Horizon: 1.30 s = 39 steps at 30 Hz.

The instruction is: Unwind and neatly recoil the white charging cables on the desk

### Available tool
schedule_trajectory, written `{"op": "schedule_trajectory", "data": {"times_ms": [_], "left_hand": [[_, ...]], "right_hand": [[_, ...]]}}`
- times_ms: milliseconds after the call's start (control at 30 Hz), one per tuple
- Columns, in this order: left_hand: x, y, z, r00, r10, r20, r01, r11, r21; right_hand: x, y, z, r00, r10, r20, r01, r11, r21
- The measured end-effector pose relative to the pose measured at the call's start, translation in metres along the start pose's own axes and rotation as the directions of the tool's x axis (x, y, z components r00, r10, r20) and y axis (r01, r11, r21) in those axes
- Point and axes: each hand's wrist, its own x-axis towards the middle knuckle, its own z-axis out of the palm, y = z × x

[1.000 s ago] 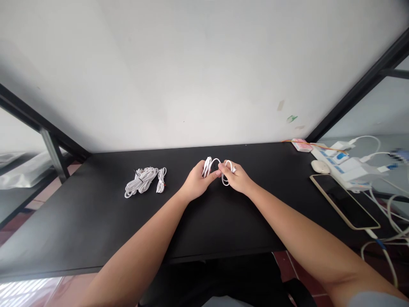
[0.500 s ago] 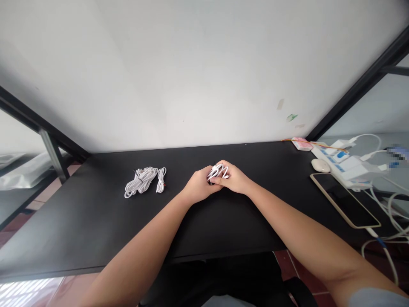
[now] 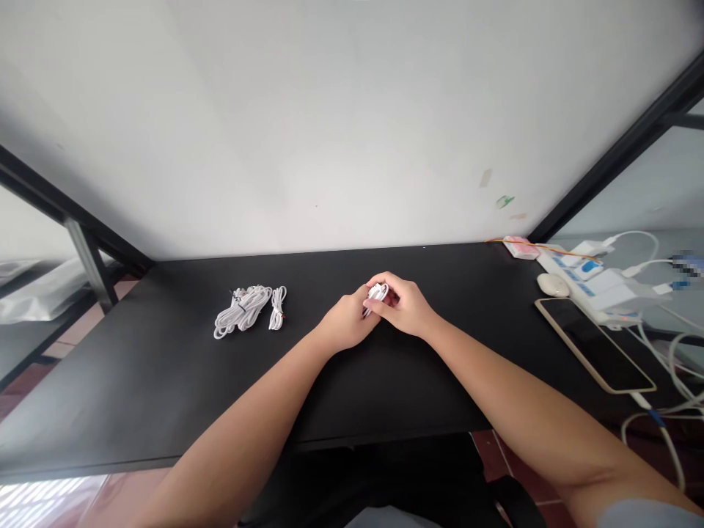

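The left hand (image 3: 347, 320) and right hand (image 3: 408, 306) grip a coiled white cable (image 3: 377, 294) above the black surface (image 3: 165, 389), nearer its back edge. It could uncoil if either grip slackens. Room opens toward the front edge, between the bundled cables (image 3: 247, 308) and the smartphone (image 3: 597, 345) near the right edge.
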Motion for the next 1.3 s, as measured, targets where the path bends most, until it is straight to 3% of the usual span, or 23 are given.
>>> {"op": "schedule_trajectory", "data": {"times_ms": [200, 300, 400, 567, 800, 933, 1100, 1200, 1300], "left_hand": [[0.001, -0.003, -0.001, 0.999, -0.050, -0.011, 0.051, 0.985, 0.166], [0.002, -0.005, 0.000, 0.998, -0.061, -0.015, 0.062, 0.984, 0.166], [0.002, -0.005, 0.001, 0.996, -0.083, 0.021, 0.081, 0.993, 0.082], [0.001, -0.004, -0.002, 0.997, -0.061, 0.050, 0.067, 0.991, -0.118], [0.002, -0.006, -0.008, 0.978, -0.036, 0.206, 0.097, 0.950, -0.297], [0.007, -0.016, -0.005, 0.991, -0.112, 0.078, 0.133, 0.930, -0.343], [0.013, -0.026, -0.007, 0.964, -0.261, -0.046, 0.211, 0.861, -0.463], [0.015, -0.028, -0.009, 0.955, -0.294, -0.041, 0.222, 0.798, -0.561], [0.016, -0.030, -0.009, 0.941, -0.328, -0.082, 0.227, 0.794, -0.564]], "right_hand": [[0.000, -0.003, -0.002, 1.000, -0.011, 0.020, 0.012, 0.997, -0.080], [0.000, -0.005, -0.002, 0.997, 0.028, 0.075, -0.022, 0.997, -0.076], [0.001, -0.005, -0.003, 0.991, 0.065, 0.115, -0.058, 0.996, -0.061], [0.001, -0.001, -0.005, 0.997, 0.035, 0.062, -0.032, 0.999, -0.044], [0.001, -0.001, -0.005, 1.000, -0.031, 0.003, 0.031, 0.998, 0.054], [0.005, 0.007, -0.009, 0.989, 0.037, -0.140, -0.030, 0.998, 0.054], [0.011, 0.031, -0.024, 0.948, 0.072, -0.310, -0.102, 0.991, -0.081], [0.013, 0.045, -0.031, 0.950, 0.062, -0.305, -0.129, 0.970, -0.205], [0.012, 0.051, -0.034, 0.979, 0.027, -0.203, -0.097, 0.934, -0.343]]}}
